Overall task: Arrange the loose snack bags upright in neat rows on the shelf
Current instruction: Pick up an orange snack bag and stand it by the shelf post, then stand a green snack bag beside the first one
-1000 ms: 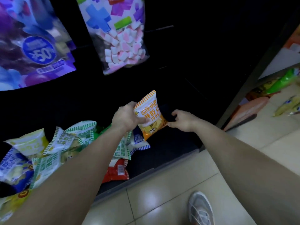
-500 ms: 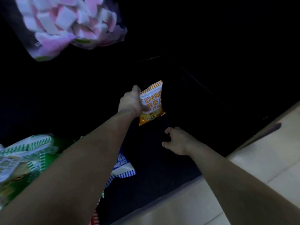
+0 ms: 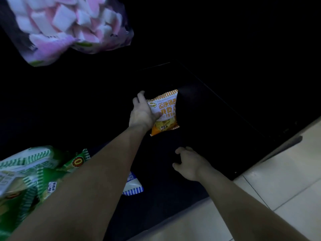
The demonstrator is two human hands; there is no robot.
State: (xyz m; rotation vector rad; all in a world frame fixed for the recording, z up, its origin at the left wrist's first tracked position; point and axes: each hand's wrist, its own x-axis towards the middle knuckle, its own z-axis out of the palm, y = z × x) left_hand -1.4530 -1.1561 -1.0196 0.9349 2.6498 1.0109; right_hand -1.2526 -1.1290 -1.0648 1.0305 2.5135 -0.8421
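Two bare forearms, bare left hand, bare right hand

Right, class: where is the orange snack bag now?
The orange snack bag sits centre of the head view, gripped upright by the left hand above the shelf, right hand below.
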